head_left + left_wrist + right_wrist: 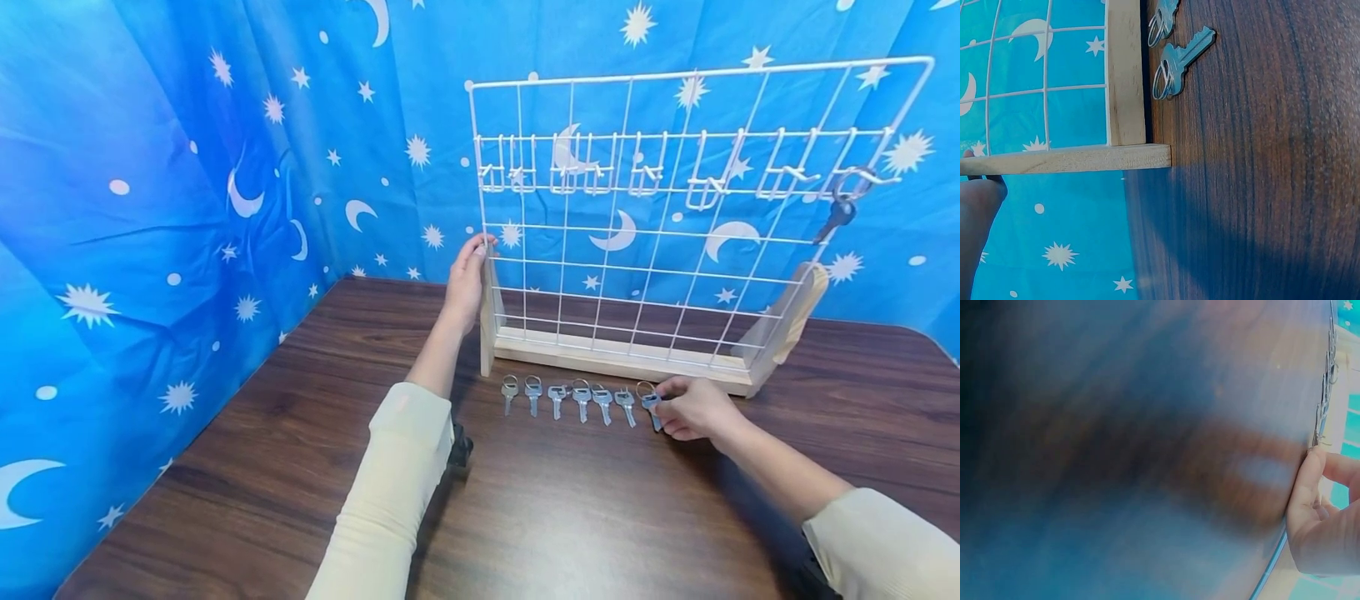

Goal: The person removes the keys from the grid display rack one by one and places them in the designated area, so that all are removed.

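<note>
A white wire grid rack (637, 271) on a wooden base stands on the table, hooks along its upper part. My left hand (467, 279) grips the rack's left side near the top of its wooden upright (1072, 159). Several silver keys (581, 402), each with a ring where I can make it out, lie in a row before the base. At the row's right end my right hand (697, 408) pinches a key (650, 403) between thumb and finger, low at the tabletop. Another key (837, 215) hangs by its ring from the rightmost hook.
The dark wood-grain table (555, 517) extends in front of the rack. A blue curtain (405, 108) with moons and stars hangs behind and on the left. White wire hooks (705, 183) stick out toward me.
</note>
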Demonstrator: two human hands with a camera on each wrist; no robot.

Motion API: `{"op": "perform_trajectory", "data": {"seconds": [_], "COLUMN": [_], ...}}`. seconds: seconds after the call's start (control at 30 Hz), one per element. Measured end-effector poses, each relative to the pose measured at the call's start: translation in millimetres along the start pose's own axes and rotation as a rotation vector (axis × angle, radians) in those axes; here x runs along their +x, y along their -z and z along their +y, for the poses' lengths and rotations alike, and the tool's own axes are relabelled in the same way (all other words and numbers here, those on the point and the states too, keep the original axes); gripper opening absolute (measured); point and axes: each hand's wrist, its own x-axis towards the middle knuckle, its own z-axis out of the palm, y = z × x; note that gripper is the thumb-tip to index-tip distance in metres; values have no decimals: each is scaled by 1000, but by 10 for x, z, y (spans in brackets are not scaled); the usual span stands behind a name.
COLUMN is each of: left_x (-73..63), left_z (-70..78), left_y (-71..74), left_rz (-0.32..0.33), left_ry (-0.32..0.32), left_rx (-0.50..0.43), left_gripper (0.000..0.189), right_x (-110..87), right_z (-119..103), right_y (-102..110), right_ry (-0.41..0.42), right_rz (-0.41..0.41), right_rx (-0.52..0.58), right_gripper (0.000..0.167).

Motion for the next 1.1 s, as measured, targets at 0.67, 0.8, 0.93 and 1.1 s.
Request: {"op": "perform_trajectory", "data": {"seconds": [0.67, 0.8, 0.93, 1.1], "left_x": [-6, -83, -141, -101], "left_z": [32, 171, 274, 195], "left_y": [20, 10, -7, 3], "left_rz": [-30, -30, -16, -25], "left_ry": [20, 9, 7, 12], "left_rx": [-6, 9, 21, 13], "left_gripper": [34, 33, 31, 32], "right_x": [-17, -57, -127, -246], "right_z": [-49, -71, -105, -190], "right_y": [10, 107, 233, 477], "right_ry": [38, 102, 174, 252], "right_rz": [43, 34, -1, 54], "right_rx": [-143, -242, -304, -356], "right_gripper": [22, 19, 19, 26]}}
